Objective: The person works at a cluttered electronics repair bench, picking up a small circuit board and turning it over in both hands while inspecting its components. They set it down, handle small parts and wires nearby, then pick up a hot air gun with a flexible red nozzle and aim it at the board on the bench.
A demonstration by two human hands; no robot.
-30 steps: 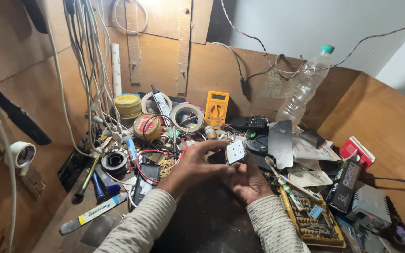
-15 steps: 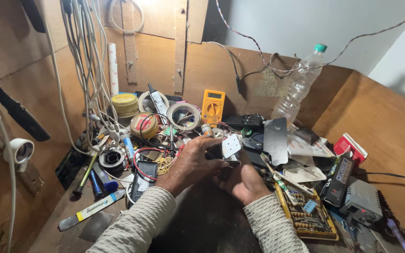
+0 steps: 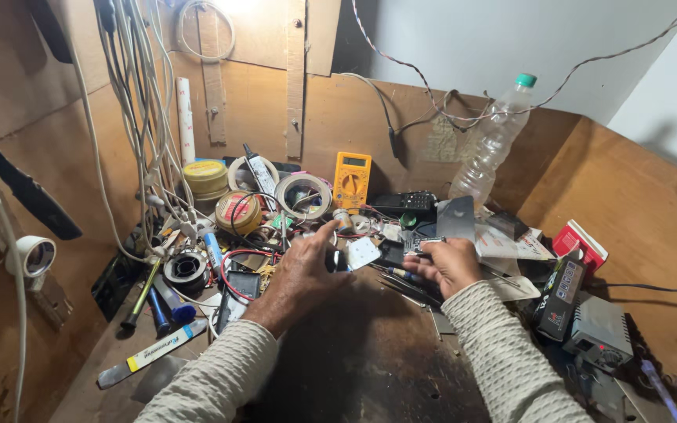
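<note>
Nearest lies the dark, scuffed wooden bench top (image 3: 370, 360), with a flat knife with a yellow-and-white label (image 3: 150, 354) near the left. Above it, the left hand (image 3: 301, 274) is loosely curled, forefinger pointing up, its fingertips pinching a small white square plastic part (image 3: 362, 253) held just over the clutter at the middle of the bench. The right hand (image 3: 450, 262), just to the right, is partly closed around a small dark flat piece with a pale printed face (image 3: 418, 245); how firmly it grips I cannot tell. Well to the right sit a black battery pack (image 3: 558, 296) and a red-and-white box (image 3: 581, 244). Farther back stand a yellow digital multimeter (image 3: 352, 178), rolls of tape (image 3: 302, 196), a yellow round tin (image 3: 205, 177) and a clear plastic bottle with a green cap (image 3: 495, 141) against the plywood wall (image 3: 338, 110).
</note>
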